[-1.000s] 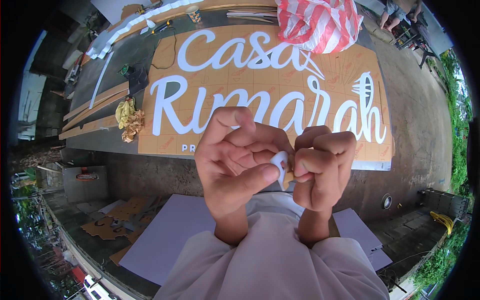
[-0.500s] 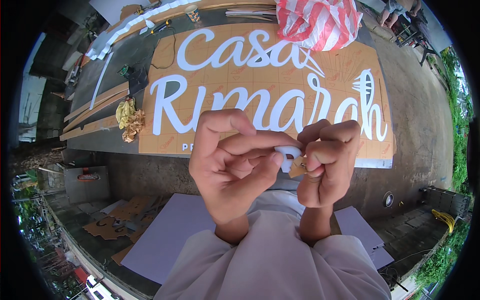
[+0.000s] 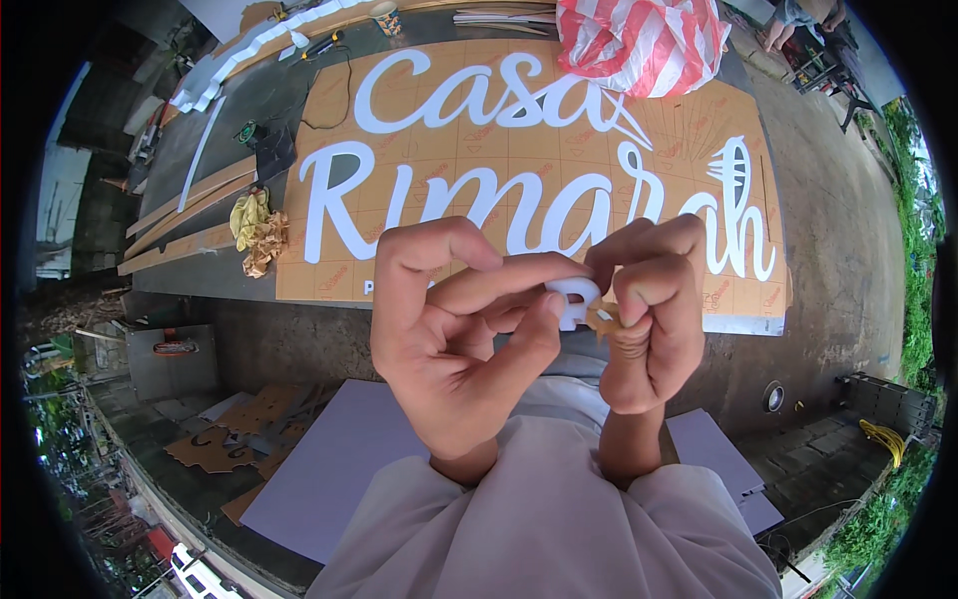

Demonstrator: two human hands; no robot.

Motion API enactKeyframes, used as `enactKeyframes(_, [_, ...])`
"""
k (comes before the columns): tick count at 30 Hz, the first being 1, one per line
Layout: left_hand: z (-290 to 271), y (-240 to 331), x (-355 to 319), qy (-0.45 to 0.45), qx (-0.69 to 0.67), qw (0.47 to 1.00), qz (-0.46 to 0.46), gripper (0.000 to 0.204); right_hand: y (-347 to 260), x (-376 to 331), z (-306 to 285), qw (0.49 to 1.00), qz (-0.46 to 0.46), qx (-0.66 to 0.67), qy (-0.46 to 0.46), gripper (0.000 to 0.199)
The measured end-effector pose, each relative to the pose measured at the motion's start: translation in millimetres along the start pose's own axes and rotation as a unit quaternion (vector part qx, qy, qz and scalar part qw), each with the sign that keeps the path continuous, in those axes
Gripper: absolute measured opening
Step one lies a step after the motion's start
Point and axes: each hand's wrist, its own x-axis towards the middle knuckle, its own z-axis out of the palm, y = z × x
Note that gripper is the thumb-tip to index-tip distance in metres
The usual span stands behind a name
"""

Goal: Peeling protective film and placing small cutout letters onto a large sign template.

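My left hand (image 3: 454,349) pinches a small white cut-out letter (image 3: 574,317) between thumb and fingers, held up in front of my chest. My right hand (image 3: 654,309) is closed, its thumb and index finger gripping a scrap of brown backing paper (image 3: 604,320) right against the letter's edge. From this view I cannot tell how much of the paper is still stuck to the letter. Beyond both hands, large white script letters (image 3: 334,205) lie on a board covered in brown paper (image 3: 419,285).
On the dark table (image 3: 225,275) are crumpled paper (image 3: 261,235), wooden strips (image 3: 190,245), a paper cup (image 3: 386,18) and a red-and-white striped plastic bag (image 3: 644,50). Pale sheets (image 3: 319,479) and brown offcuts (image 3: 215,444) lie on the floor. Another person's legs (image 3: 781,25) show at the far right.
The brown paper scrap has gone from a flat flap to a twisted, curled strip. My right hand has shifted slightly left and up; my left hand keeps its pinch on the letter.
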Motion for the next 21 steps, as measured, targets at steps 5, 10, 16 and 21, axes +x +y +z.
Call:
enactKeyframes(5, [1, 1, 1, 0.052, 0.022, 0.998, 0.025, 0.037, -3, 9, 0, 0.991, -0.089, -0.102, -0.023, 0.013])
enactKeyframes(10, [0, -3, 3, 0.096, -0.002, 0.994, 0.051, 0.038, -5, 8, -1, 0.990, -0.074, -0.114, -0.030, 0.018])
enactKeyframes(16, [-13, -1, 1, 0.076, -0.026, 0.996, 0.032, 0.037, -7, 6, -4, 0.988, -0.060, -0.128, -0.056, 0.019])
enactKeyframes(21, [-38, -16, 14, 0.114, -0.021, 0.992, 0.049, 0.027, -6, 6, -18, 0.986, -0.034, -0.140, -0.085, 0.011])
